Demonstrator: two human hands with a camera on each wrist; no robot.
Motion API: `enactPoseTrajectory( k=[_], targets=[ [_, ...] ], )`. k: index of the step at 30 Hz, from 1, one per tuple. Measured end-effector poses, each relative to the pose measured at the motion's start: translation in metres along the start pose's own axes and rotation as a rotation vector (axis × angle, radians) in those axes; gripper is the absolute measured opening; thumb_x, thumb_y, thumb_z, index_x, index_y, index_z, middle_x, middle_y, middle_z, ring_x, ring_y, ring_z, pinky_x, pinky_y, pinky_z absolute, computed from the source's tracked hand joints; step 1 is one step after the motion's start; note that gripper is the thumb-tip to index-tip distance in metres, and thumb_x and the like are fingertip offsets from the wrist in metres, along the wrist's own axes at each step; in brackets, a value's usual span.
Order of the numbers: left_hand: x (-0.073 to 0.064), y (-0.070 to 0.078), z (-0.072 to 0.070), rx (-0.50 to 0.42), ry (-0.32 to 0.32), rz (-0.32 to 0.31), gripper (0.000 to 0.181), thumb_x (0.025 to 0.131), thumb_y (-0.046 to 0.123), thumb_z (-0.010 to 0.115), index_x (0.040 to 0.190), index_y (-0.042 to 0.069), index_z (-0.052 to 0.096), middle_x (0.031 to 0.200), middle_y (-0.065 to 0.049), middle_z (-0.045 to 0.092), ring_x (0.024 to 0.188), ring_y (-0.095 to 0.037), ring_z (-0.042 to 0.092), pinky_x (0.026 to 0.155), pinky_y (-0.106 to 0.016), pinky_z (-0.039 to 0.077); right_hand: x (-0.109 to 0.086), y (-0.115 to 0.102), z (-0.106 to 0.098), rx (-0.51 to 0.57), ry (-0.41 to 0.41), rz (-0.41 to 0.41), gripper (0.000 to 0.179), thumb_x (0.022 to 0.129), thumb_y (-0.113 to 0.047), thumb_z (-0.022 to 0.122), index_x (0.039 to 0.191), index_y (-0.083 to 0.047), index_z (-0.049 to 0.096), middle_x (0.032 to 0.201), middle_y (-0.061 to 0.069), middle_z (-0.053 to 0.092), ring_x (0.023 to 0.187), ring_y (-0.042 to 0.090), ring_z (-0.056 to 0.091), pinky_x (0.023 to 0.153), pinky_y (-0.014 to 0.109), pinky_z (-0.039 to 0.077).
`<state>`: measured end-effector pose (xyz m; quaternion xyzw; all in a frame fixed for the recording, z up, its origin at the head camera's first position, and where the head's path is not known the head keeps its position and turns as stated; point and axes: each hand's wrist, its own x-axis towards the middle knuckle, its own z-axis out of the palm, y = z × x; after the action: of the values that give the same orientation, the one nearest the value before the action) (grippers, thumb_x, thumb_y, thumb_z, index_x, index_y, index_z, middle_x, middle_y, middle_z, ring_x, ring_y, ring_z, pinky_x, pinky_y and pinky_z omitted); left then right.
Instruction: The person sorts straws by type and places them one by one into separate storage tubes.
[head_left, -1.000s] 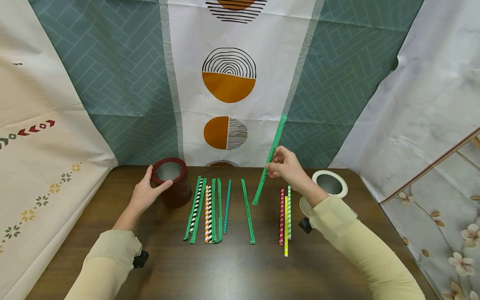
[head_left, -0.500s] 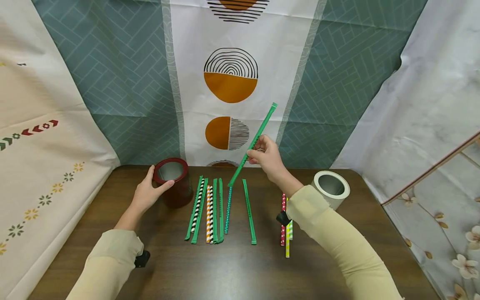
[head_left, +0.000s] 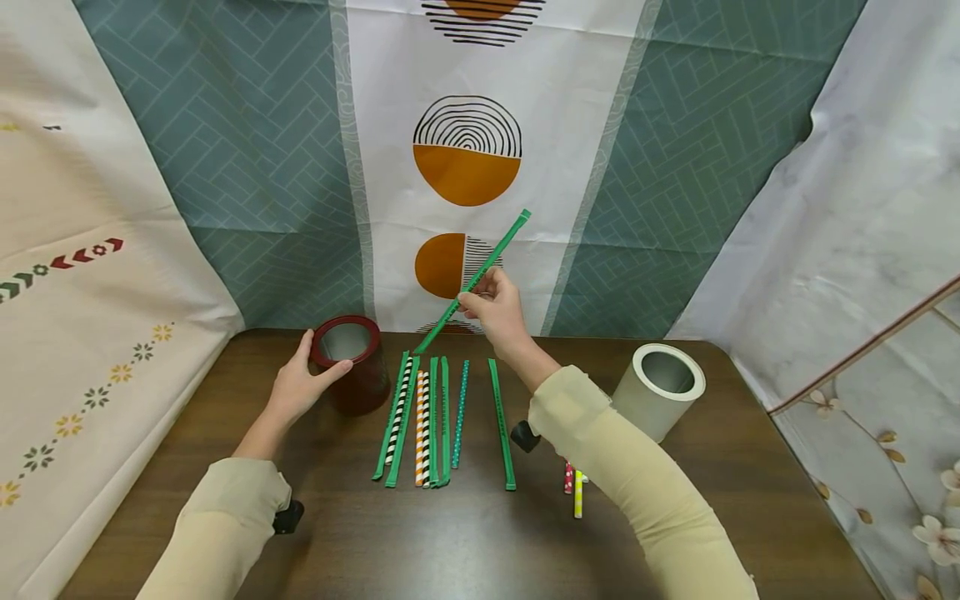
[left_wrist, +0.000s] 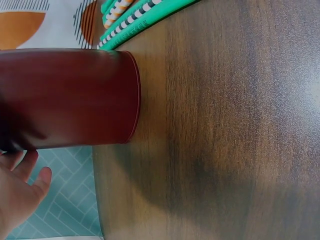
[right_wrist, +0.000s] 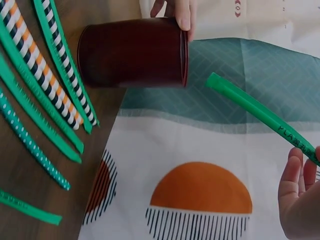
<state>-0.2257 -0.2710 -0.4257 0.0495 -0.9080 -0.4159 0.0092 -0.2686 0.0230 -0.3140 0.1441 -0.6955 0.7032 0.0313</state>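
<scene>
Right hand [head_left: 497, 315] pinches green straw [right_wrist: 252, 106] near mid-length. Long axis slants 1-to-7 o'clock, lower tip at 7. Left hand [head_left: 298, 382] grips red canister [head_left: 362, 385].

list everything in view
red can: 1, maroon, back left
cream can: 1, cream, back right
table: 1, brown, below
raised straw: 1, green, above table
green straws: 5, green, centre
black straws: 2, black, white, centre
orange straw: 1, orange, centre
teal straw: 1, teal, centre
red straw: 1, red, right, partly hidden
yellow straw: 1, yellow, right
back cloth: 1, teal, white, behind
side cloths: 2, pale, sides
black blocks: 2, black, wrists
sleeves: 2, cream, arms
left grip: 1, bare, on red can
right grip: 1, bare, on raised straw
</scene>
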Motion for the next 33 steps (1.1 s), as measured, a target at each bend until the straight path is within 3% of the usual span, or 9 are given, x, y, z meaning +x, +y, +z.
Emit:
enactPoseTrajectory(
  k=[7, 14, 21, 30, 33],
  targets=[
    [-0.001, 0.001, 0.000, -0.002, 0.005, 0.006, 0.097, 0.078, 0.057, 0.053, 0.142, 0.016, -0.008, 0.145, -0.022, 0.015, 0.129, -0.046, 0.019, 0.096, -0.063, 0.024, 0.006, 0.003, 0.022, 0.030, -0.002, -0.014, 0.012, 0.083, 0.002, 0.055, 0.085, -0.003, 0.044, 0.074, 0.002, 0.049, 0.082, 0.039, 0.058, 0.073, 0.042, 0.050],
    [-0.002, 0.002, 0.000, 0.002, 0.009, 0.008, 0.097, 0.078, 0.057, 0.053, 0.142, 0.015, -0.007, 0.145, -0.022, 0.014, 0.129, -0.045, 0.019, 0.096, -0.062, 0.024, 0.011, 0.009, 0.045, 0.042, -0.005, -0.034, 0.009, 0.084, -0.001, 0.055, 0.084, 0.000, 0.046, 0.074, 0.003, 0.053, 0.079, 0.038, 0.060, 0.062, 0.028, 0.049],
    [-0.001, 0.002, 0.001, 0.000, 0.007, -0.002, 0.097, 0.078, 0.058, 0.053, 0.143, 0.016, -0.007, 0.146, -0.021, 0.012, 0.129, -0.046, 0.018, 0.097, -0.062, 0.023, 0.012, 0.022, 0.064, 0.038, -0.021, -0.026, 0.007, 0.086, -0.003, 0.053, 0.085, -0.001, 0.047, 0.080, 0.009, 0.054, 0.076, 0.031, 0.061, 0.059, 0.022, 0.048],
    [-0.003, 0.004, 0.000, -0.005, 0.002, -0.014, 0.097, 0.078, 0.057, 0.053, 0.142, 0.017, -0.008, 0.145, -0.022, 0.014, 0.130, -0.045, 0.018, 0.098, -0.061, 0.023, 0.007, 0.040, 0.082, 0.017, -0.059, 0.021, 0.011, 0.087, -0.007, 0.053, 0.091, 0.003, 0.050, 0.084, 0.014, 0.055, 0.083, 0.041, 0.058, 0.061, 0.028, 0.050],
    [-0.004, 0.005, 0.000, 0.002, -0.003, -0.018, 0.097, 0.079, 0.057, 0.052, 0.142, 0.016, -0.009, 0.145, -0.023, 0.014, 0.129, -0.046, 0.019, 0.097, -0.061, 0.024, 0.004, 0.045, 0.087, -0.020, -0.060, 0.033, 0.013, 0.087, -0.008, 0.053, 0.091, 0.004, 0.052, 0.086, 0.017, 0.057, 0.076, 0.033, 0.061, 0.062, 0.031, 0.051]
  ],
)
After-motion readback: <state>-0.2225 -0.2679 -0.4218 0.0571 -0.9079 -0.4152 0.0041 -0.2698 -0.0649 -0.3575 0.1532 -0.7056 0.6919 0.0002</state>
